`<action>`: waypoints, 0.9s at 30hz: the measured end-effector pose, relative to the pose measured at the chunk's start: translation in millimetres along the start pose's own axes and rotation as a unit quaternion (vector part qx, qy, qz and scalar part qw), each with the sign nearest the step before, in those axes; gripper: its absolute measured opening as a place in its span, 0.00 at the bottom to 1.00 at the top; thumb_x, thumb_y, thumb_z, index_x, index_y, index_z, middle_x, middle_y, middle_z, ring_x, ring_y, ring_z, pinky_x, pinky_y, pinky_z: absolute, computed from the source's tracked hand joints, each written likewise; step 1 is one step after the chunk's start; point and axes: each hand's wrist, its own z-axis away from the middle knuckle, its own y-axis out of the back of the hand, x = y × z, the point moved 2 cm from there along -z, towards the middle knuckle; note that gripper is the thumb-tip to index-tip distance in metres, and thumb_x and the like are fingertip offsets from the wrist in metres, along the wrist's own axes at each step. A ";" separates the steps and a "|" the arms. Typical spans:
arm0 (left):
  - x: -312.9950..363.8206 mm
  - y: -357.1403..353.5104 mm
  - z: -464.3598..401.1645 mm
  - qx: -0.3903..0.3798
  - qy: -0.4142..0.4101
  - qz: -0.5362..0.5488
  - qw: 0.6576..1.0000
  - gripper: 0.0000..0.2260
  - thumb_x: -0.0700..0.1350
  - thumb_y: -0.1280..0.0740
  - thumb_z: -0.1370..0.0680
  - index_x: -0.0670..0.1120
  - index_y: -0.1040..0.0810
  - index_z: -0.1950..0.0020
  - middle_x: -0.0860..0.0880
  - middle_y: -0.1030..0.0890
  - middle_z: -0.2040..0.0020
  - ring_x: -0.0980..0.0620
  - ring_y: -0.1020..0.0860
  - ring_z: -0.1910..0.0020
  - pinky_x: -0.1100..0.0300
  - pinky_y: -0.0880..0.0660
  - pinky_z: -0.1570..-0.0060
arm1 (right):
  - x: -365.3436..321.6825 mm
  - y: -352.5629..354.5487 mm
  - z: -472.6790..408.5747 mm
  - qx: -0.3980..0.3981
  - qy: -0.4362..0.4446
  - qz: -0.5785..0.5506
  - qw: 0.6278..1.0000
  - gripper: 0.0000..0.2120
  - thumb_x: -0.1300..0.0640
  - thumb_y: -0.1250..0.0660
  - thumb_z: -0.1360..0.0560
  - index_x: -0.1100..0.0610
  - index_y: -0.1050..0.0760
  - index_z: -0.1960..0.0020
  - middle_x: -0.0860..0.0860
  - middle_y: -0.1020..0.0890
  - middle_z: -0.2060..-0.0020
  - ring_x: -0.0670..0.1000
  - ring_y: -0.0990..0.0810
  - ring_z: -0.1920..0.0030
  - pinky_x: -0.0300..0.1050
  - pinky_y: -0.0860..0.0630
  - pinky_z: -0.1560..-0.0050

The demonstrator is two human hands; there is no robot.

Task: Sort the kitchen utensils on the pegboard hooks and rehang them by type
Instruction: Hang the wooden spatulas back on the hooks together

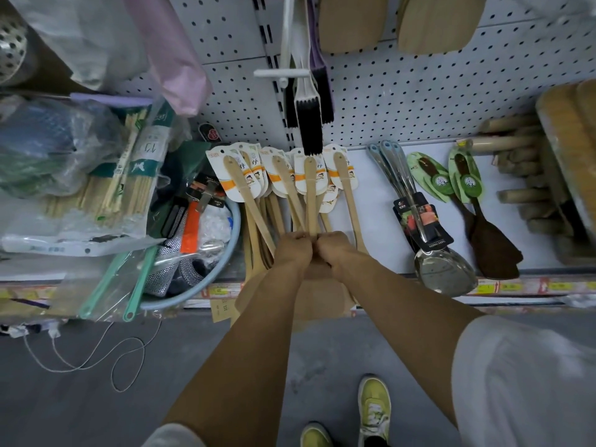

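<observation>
On the shelf (380, 201), a bundle of wooden spatulas (290, 191) lies at the middle, below the pegboard (419, 91). Metal ladles (416, 217) lie to its right, dark spatulas (477, 214) further right, rolling pins (516, 175) beyond. A basin (206, 253) sits left of the bundle, chopstick packs (129, 175) further left. Brushes (308, 101) hang above the bundle.

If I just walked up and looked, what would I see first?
First, two hands, the left hand and right hand, pressed side by side in the middle, gripping a fan of wooden spatulas with white-and-orange cards. Right above them black-bristled brushes hang from the pegboard. To the right, shiny metal ladles lie on the white shelf, beside dark brown spatulas.
</observation>
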 end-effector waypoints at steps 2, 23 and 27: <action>-1.3 5.3 -0.8 -0.009 -0.003 0.018 1.000 0.10 0.35 0.37 0.22 0.45 0.17 0.54 0.41 0.17 0.49 0.42 0.19 0.47 0.48 0.23 0.40 | 2.5 -1.3 1.6 0.002 0.014 0.001 1.000 0.12 0.65 0.37 0.23 0.61 0.20 0.42 0.58 0.17 0.54 0.56 0.18 0.55 0.44 0.21 0.59; 7.2 39.7 104.9 -0.103 0.051 0.171 0.979 0.08 0.44 0.37 0.19 0.42 0.22 0.53 0.44 0.20 0.58 0.47 0.22 0.58 0.55 0.23 0.58 | 0.9 10.2 116.0 0.107 0.154 0.147 0.971 0.12 0.53 0.37 0.23 0.62 0.24 0.52 0.53 0.21 0.60 0.55 0.21 0.55 0.40 0.30 0.62; -3.5 46.8 133.1 -0.106 0.032 0.181 0.977 0.08 0.43 0.38 0.19 0.44 0.23 0.57 0.45 0.21 0.56 0.48 0.24 0.55 0.58 0.26 0.55 | 13.7 15.6 159.3 0.089 0.171 0.174 0.966 0.13 0.55 0.35 0.23 0.57 0.25 0.65 0.50 0.25 0.69 0.47 0.26 0.68 0.38 0.34 0.70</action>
